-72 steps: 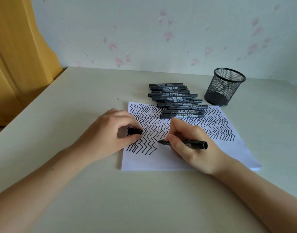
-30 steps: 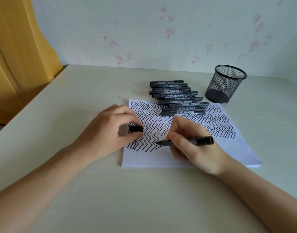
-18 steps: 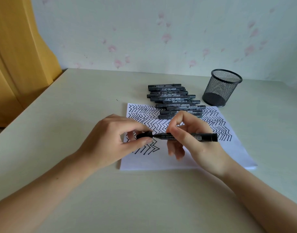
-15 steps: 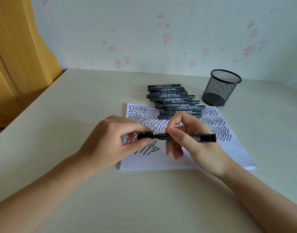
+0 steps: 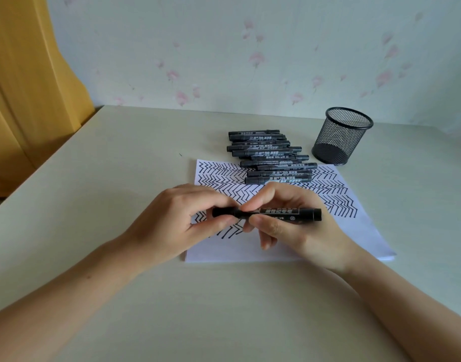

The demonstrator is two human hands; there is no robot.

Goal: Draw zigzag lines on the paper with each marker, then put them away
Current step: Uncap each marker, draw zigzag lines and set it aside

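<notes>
Head view: both hands' fingers (image 5: pixel 270 227) grip the marker (image 5: pixel 267 214) lying left-right, cap leftward.

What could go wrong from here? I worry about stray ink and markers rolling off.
The left hand and right hand hold the black marker level above the white zigzag-covered paper; if its cap is not fully seated, the tip may dry out or smear. The loose pile of black markers is round and could roll when bumped. The black mesh pen cup looks light and might tip.
</notes>
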